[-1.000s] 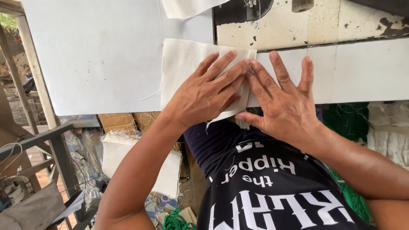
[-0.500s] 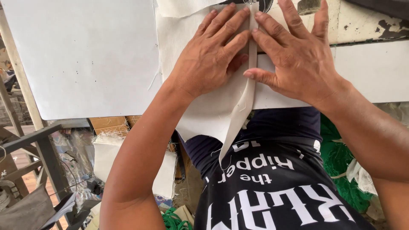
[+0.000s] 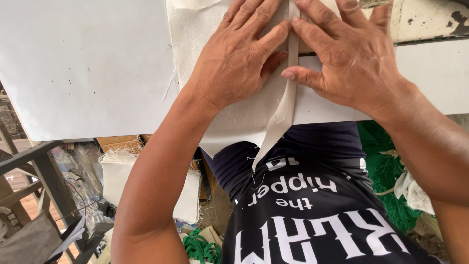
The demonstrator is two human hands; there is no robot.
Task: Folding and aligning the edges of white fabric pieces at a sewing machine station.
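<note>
On the white table, at its near edge, we press the cream cloth flat and keep its folded strip straight. Both hands lie open, palms down, nearly touching: left hand on the cloth, right hand pinning the strip's edge with its fingertips.

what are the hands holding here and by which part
Nothing is gripped. The left hand presses flat on the cream fabric piece, and the right hand pins the narrow fabric strip along the piece's right edge.
</note>
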